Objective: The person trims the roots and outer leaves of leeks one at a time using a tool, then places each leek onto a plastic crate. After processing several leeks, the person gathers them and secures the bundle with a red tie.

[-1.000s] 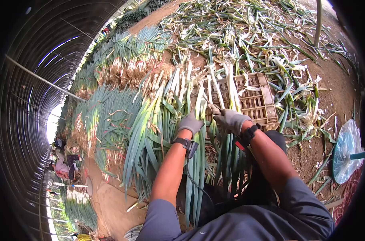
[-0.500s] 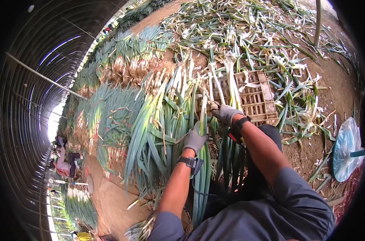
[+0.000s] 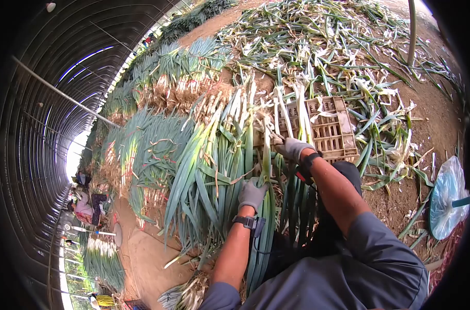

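Observation:
My left hand [image 3: 253,195], in a grey glove, is closed around the green part of a long leek [image 3: 266,157]. The leek's white end points away from me and its leaves hang down towards my lap. Beside its pale shaft is my gloved right hand [image 3: 293,149], fingers drawn together; what they pinch is too small to make out. More white-stemmed leeks [image 3: 304,116] lie just beyond it, across a beige plastic crate [image 3: 330,129]. Loose leeks [image 3: 206,155] are heaped to the left of my left hand.
Tied leek bundles [image 3: 157,134] lie in rows on the left. Stripped leaves [image 3: 317,46] cover the ground ahead and to the right. A pole [image 3: 412,36] stands at upper right, with a blue object in clear plastic [image 3: 447,199] below. Another person [image 3: 85,206] is at far left.
My left hand has slid slightly down the leek towards me. The right hand stays by the shaft, with its fingers still together. The whole view has shifted slightly.

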Motion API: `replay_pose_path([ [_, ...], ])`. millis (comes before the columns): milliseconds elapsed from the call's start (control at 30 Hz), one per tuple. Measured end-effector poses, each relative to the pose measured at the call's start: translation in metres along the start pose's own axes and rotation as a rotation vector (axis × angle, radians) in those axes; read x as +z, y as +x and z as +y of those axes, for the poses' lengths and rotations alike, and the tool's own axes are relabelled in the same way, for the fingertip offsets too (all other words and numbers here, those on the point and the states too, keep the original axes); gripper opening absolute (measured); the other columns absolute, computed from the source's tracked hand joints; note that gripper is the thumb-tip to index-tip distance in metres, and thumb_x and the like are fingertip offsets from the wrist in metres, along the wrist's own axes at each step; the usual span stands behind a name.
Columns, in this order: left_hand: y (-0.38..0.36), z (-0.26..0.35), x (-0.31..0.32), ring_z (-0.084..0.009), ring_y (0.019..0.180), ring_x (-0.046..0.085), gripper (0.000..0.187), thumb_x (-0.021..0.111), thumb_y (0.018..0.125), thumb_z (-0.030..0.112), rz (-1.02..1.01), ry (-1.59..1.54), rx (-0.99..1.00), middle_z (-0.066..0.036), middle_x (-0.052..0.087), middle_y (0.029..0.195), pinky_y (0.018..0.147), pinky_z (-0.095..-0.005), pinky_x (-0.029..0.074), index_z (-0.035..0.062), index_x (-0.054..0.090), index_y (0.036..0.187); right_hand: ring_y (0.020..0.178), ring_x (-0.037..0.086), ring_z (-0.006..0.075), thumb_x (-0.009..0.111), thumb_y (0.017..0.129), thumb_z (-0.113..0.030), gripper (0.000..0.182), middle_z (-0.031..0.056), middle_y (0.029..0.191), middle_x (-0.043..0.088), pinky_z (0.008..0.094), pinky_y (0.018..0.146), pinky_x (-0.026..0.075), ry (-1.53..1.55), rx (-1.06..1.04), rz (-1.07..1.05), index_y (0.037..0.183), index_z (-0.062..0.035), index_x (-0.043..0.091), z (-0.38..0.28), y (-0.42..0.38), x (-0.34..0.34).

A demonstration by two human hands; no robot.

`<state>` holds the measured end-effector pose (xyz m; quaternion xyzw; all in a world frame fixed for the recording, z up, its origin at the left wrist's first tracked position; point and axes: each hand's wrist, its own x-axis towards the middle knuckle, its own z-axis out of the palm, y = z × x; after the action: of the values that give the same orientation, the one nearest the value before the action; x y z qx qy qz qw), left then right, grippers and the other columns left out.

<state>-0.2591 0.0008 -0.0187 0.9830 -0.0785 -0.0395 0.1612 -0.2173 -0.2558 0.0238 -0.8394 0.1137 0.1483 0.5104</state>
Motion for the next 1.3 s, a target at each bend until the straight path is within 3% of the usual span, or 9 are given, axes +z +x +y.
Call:
replay_pose_path([
  [267,0.020,0.005,-0.047,-0.0406,0.095,0.069,0.045,0.076,0.085,0.041,-0.153,-0.224,0.047,-0.024,0.072,0.100,0.083,-0.0450,0.053,0.0052,0.071,0.113,0.068,0.068,0.0244,0.055,0.092,-0.049,0.055,0.0119,0.080,0.070,0.0396,0.063,0.054,0.213,0.006,-0.042,0.097,0.0035,0.069,0.006,-0.029,-0.019],
  [367,0.021,0.016,-0.069,-0.0306,0.093,0.069,0.046,0.076,0.087,0.041,-0.196,-0.326,0.045,-0.019,0.073,0.100,0.085,-0.0402,0.052,0.0025,0.071,0.112,0.067,0.064,0.0212,0.051,0.095,-0.052,0.057,0.0093,0.081,0.067,0.0406,0.062,0.052,-0.017,0.072,-0.163,0.123,-0.0038,0.063,0.023,-0.014,-0.029],
  [567,0.071,0.050,-0.108,-0.0125,0.098,0.061,0.034,0.077,0.091,0.035,-0.243,-0.548,0.058,-0.003,0.070,0.103,0.094,-0.0303,0.047,0.0068,0.072,0.110,0.058,0.061,0.0152,0.057,0.094,-0.062,0.064,0.0087,0.076,0.064,0.0332,0.051,0.049,0.202,-0.227,-0.131,0.109,-0.0003,0.065,0.030,-0.056,-0.068],
  [667,0.084,0.098,-0.141,-0.0143,0.103,0.062,0.045,0.074,0.092,0.033,-0.136,-0.758,0.202,-0.006,0.070,0.110,0.097,-0.0306,0.047,0.0008,0.067,0.123,0.054,0.057,0.0148,0.060,0.096,-0.056,0.058,0.0078,0.075,0.062,0.0322,0.047,0.046,0.513,0.042,0.022,0.107,0.0002,0.063,0.043,-0.049,-0.076],
  [700,0.112,0.091,-0.136,-0.0127,0.089,0.063,0.033,0.076,0.092,0.036,-0.163,-0.865,0.287,-0.003,0.070,0.094,0.084,-0.0291,0.050,0.0053,0.073,0.105,0.052,0.055,0.0147,0.062,0.096,-0.055,0.056,0.0072,0.074,0.061,0.0312,0.046,0.044,0.668,0.040,0.057,0.106,0.0001,0.061,0.055,-0.041,-0.077],
  [800,0.100,0.150,-0.166,-0.0075,0.077,0.064,0.028,0.074,0.094,0.030,-0.350,-0.987,0.229,-0.001,0.072,0.095,0.072,-0.0225,0.054,0.0078,0.071,0.111,0.053,0.060,0.0169,0.059,0.096,-0.055,0.055,0.0091,0.078,0.065,0.0323,0.047,0.047,0.712,-0.025,0.066,0.100,-0.0009,0.061,0.067,-0.045,-0.095],
  [900,0.128,0.150,-0.103,-0.0127,0.082,0.065,0.035,0.076,0.093,0.031,-0.339,-1.077,0.165,-0.002,0.071,0.098,0.082,-0.0282,0.056,0.0078,0.071,0.118,0.052,0.059,0.0167,0.059,0.098,-0.054,0.051,0.0084,0.079,0.063,0.0315,0.047,0.047,0.801,-0.045,0.144,0.103,-0.0031,0.059,0.069,-0.048,-0.099],
  [1100,0.084,0.133,0.000,-0.0326,0.111,0.067,0.051,0.064,0.097,0.040,-0.415,-0.310,0.322,-0.019,0.071,0.124,0.103,-0.0400,0.049,0.0036,0.063,0.134,0.054,0.059,0.0163,0.059,0.098,-0.053,0.051,0.0076,0.080,0.062,0.0305,0.047,0.047,0.692,0.020,0.136,0.107,-0.0033,0.057,0.056,-0.060,-0.098],
  [1300,0.113,0.059,-0.013,-0.0131,0.071,0.069,0.051,0.065,0.099,0.034,-0.524,-0.668,0.060,-0.010,0.071,0.100,0.055,-0.0282,0.057,0.0057,0.057,0.141,0.054,0.057,0.0157,0.058,0.098,-0.049,0.050,0.0076,0.079,0.061,0.0328,0.049,0.049,0.496,0.051,-0.070,0.110,-0.0006,0.058,0.041,-0.068,-0.075],
])
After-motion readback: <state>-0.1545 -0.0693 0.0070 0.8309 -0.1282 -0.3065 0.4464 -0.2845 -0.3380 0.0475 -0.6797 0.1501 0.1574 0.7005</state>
